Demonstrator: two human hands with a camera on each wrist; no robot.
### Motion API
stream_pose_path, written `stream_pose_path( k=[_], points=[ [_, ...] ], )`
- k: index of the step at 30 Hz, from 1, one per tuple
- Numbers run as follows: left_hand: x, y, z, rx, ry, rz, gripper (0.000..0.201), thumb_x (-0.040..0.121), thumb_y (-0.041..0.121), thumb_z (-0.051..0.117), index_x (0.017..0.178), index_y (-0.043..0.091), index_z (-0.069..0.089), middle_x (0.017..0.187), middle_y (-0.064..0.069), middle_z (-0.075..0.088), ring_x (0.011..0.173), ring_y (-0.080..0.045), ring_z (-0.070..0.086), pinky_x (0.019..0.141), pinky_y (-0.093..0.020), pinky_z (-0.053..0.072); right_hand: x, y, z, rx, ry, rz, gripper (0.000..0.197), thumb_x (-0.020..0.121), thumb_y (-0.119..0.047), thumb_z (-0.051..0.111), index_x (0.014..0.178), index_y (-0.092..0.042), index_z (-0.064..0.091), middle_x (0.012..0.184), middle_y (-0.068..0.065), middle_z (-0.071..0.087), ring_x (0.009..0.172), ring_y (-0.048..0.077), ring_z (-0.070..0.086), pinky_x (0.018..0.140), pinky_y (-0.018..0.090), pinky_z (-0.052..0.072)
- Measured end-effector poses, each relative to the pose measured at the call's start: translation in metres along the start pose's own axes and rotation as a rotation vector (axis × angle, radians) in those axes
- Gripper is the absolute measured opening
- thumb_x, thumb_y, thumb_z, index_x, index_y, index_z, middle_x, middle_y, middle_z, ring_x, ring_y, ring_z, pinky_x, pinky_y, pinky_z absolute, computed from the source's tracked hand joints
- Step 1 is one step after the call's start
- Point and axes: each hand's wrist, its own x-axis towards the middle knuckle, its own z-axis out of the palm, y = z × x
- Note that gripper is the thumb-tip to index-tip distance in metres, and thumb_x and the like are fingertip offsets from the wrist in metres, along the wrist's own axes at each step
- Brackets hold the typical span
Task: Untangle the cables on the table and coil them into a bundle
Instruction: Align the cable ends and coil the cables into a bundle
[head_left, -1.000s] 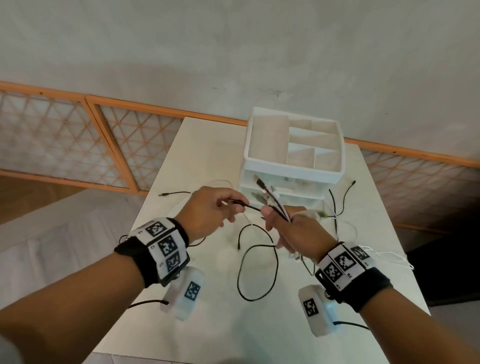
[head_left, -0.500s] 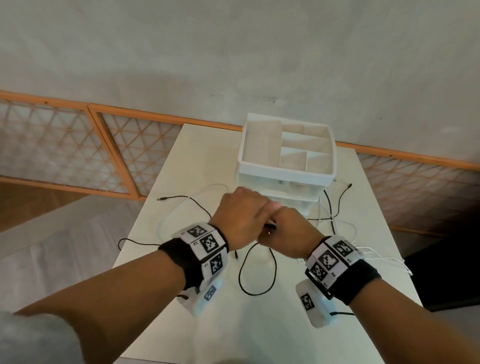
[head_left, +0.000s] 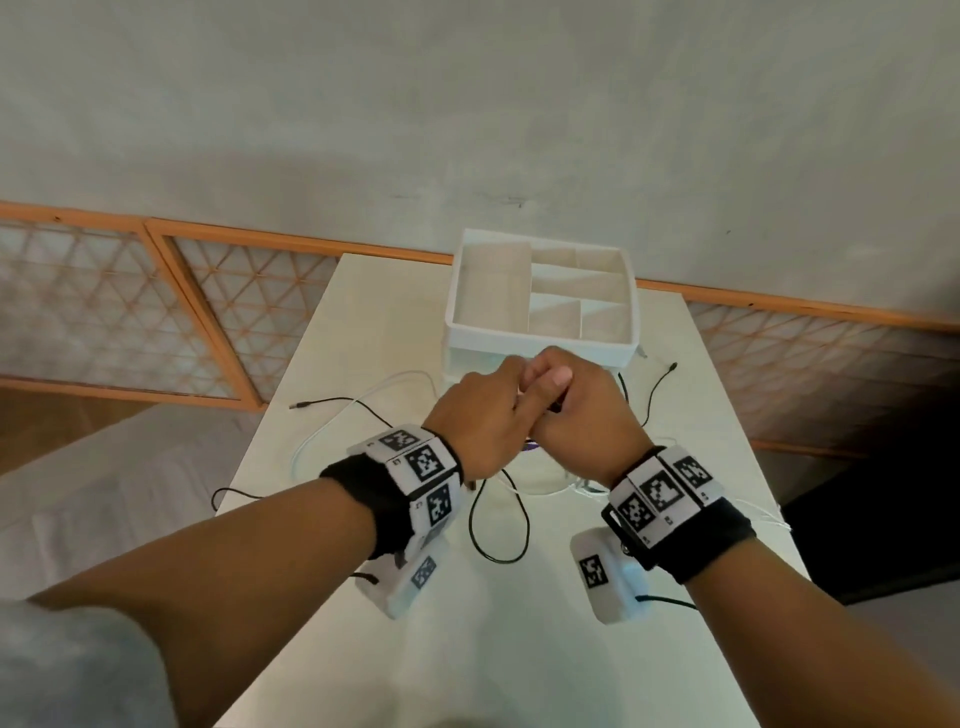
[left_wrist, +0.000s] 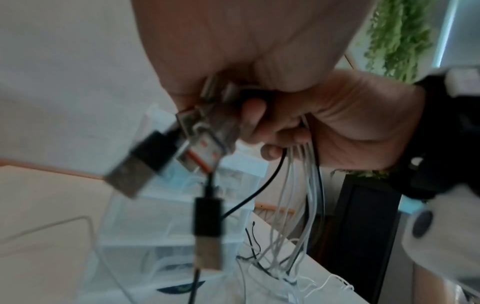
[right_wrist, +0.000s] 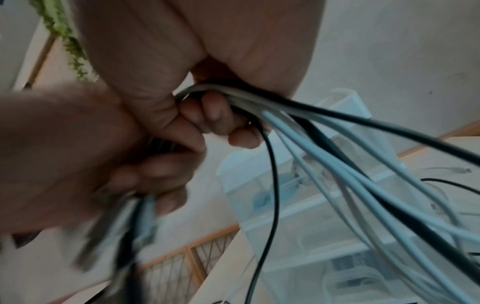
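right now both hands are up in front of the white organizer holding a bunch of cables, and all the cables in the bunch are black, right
Not quite. The bunch of cables that the right hand and left hand hold in front of the white organizer mixes black and white ones; the right wrist view shows both colours.

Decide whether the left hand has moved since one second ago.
Yes. The left hand moved right, meeting the right hand in front of the white organizer.
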Motion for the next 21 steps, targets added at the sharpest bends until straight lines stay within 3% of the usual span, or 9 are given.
stream_pose_path(
  k=[1, 3, 5, 6, 9, 13, 15, 18, 21],
  points=[
    [0.002, -0.001, -0.003, 0.030, 0.020, -0.013, 0.065, 0.090, 0.074, 0.020, 0.081, 0.022, 0.057, 0.066, 0.002, 0.061, 0.070, -0.024, 0.062, 0.069, -0.037, 0.051, 0.000, 0.007, -0.004, 0.033, 0.030, 0.042, 0.018, 0.074, 0.005, 0.068, 0.082, -0.009, 0.060, 0.068, 0.005, 0.063, 0.058, 0.006, 0.051, 0.055, 0.021, 0.043],
    [0.003, -0.002, -0.014, -0.006, 0.066, -0.046, 0.069, 0.093, 0.072, 0.028, 0.072, 0.017, 0.065, 0.060, 0.005, 0.063, 0.060, -0.014, 0.061, 0.065, -0.032, 0.049, -0.003, 0.030, -0.008, -0.032, 0.019, 0.130, 0.014, 0.077, -0.005, 0.070, 0.081, -0.015, 0.062, 0.064, -0.002, 0.060, 0.054, 0.004, 0.048, 0.055, 0.019, 0.041],
    [0.002, 0.001, -0.033, -0.131, 0.129, -0.059, 0.065, 0.094, 0.066, 0.037, 0.068, 0.013, 0.066, 0.040, 0.010, 0.050, 0.036, -0.003, 0.045, 0.048, -0.022, 0.038, -0.012, 0.062, -0.011, -0.157, 0.034, 0.257, 0.014, 0.085, -0.018, 0.067, 0.077, -0.025, 0.060, 0.063, -0.006, 0.059, 0.059, 0.012, 0.054, 0.059, 0.025, 0.043],
    [0.001, 0.002, -0.045, -0.190, 0.172, -0.058, 0.062, 0.094, 0.064, 0.041, 0.066, 0.013, 0.063, 0.034, 0.010, 0.041, 0.030, -0.004, 0.035, 0.041, -0.019, 0.032, -0.018, 0.079, -0.013, -0.237, 0.033, 0.321, 0.018, 0.089, -0.021, 0.065, 0.073, -0.027, 0.057, 0.064, -0.006, 0.059, 0.064, 0.018, 0.057, 0.062, 0.028, 0.041],
    [-0.004, -0.005, -0.073, -0.363, 0.282, -0.039, 0.058, 0.093, 0.063, 0.047, 0.058, 0.018, 0.056, 0.037, 0.009, 0.033, 0.034, -0.012, 0.028, 0.037, -0.018, 0.028, -0.033, 0.117, -0.020, -0.503, 0.017, 0.435, 0.021, 0.093, -0.026, 0.058, 0.071, -0.025, 0.055, 0.077, 0.005, 0.068, 0.082, 0.033, 0.063, 0.070, 0.032, 0.041],
    [-0.012, -0.019, -0.087, -0.515, 0.320, -0.105, 0.058, 0.091, 0.065, 0.048, 0.059, 0.018, 0.052, 0.046, 0.003, 0.031, 0.044, -0.014, 0.027, 0.047, -0.025, 0.025, -0.034, 0.130, -0.035, -0.860, -0.019, 0.592, 0.025, 0.092, -0.041, 0.050, 0.101, -0.029, 0.070, 0.107, 0.008, 0.062, 0.106, 0.033, 0.053, 0.086, 0.044, 0.043],
    [-0.017, -0.030, -0.087, -0.540, 0.281, -0.148, 0.057, 0.090, 0.067, 0.047, 0.061, 0.018, 0.051, 0.049, 0.004, 0.032, 0.050, -0.016, 0.028, 0.053, -0.028, 0.026, -0.030, 0.132, -0.045, -0.890, 0.038, 0.658, 0.030, 0.089, -0.047, 0.052, 0.114, -0.039, 0.067, 0.112, 0.009, 0.052, 0.107, 0.033, 0.052, 0.087, 0.044, 0.044],
    [-0.026, -0.054, -0.079, -0.345, 0.152, -0.230, 0.056, 0.093, 0.065, 0.043, 0.064, 0.018, 0.047, 0.055, 0.003, 0.038, 0.051, -0.017, 0.036, 0.054, -0.029, 0.033, -0.019, 0.132, -0.061, -0.840, 0.005, 0.736, 0.038, 0.093, -0.046, 0.054, 0.129, -0.034, 0.059, 0.124, 0.012, 0.056, 0.108, 0.036, 0.060, 0.088, 0.042, 0.050],
    [-0.033, -0.077, -0.062, 0.020, -0.045, -0.315, 0.054, 0.098, 0.059, 0.035, 0.073, 0.015, 0.052, 0.061, -0.003, 0.047, 0.046, -0.018, 0.044, 0.047, -0.026, 0.036, -0.001, 0.123, -0.079, -0.586, 0.106, 0.696, 0.023, 0.092, -0.019, 0.057, 0.105, -0.030, 0.073, 0.111, 0.010, 0.072, 0.092, 0.032, 0.070, 0.082, 0.040, 0.060]
  ],
)
